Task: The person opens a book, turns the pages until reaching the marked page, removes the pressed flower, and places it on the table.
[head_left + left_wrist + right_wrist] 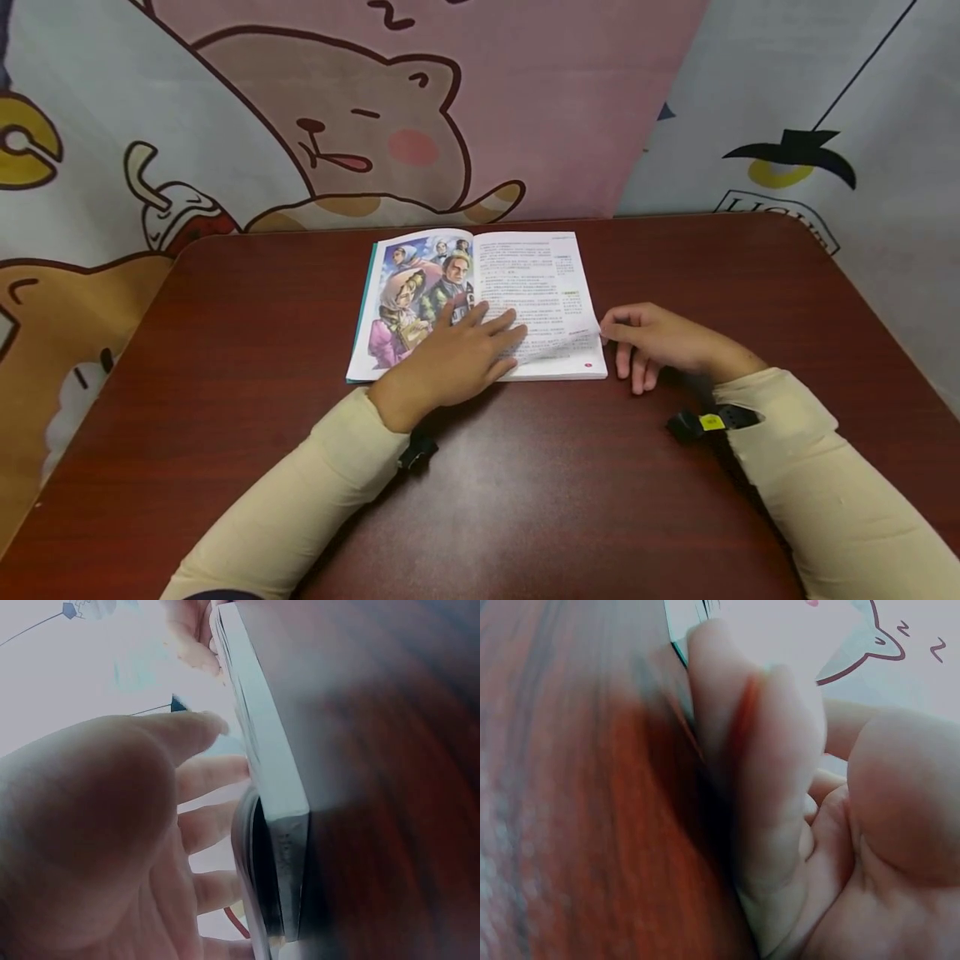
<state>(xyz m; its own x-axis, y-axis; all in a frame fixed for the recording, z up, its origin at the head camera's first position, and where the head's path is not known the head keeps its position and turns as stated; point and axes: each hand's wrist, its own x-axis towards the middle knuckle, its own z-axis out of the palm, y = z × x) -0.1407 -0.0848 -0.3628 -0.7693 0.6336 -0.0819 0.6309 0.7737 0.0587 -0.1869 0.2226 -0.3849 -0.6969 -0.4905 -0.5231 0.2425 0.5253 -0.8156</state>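
An open book (525, 283) lies on the table, with a coloured picture of several people on its left page (397, 292) and printed text on the right one. My left hand (461, 358) rests across the lower middle of the book, its fingers spread over the text. In the left wrist view those fingers touch the pages above the thick page block (262, 727). At the book's right edge my right hand (660, 337) pinches the lifted corner of a page (562, 346) between thumb and forefinger. Its other fingers (772, 780) hang down close to the table.
The brown table (540, 492) reaches back to a wall covering (540, 100) printed with cartoon animals. A black wrist device (712, 422) with a yellow label sits at the right sleeve, and another (417, 452) at the left.
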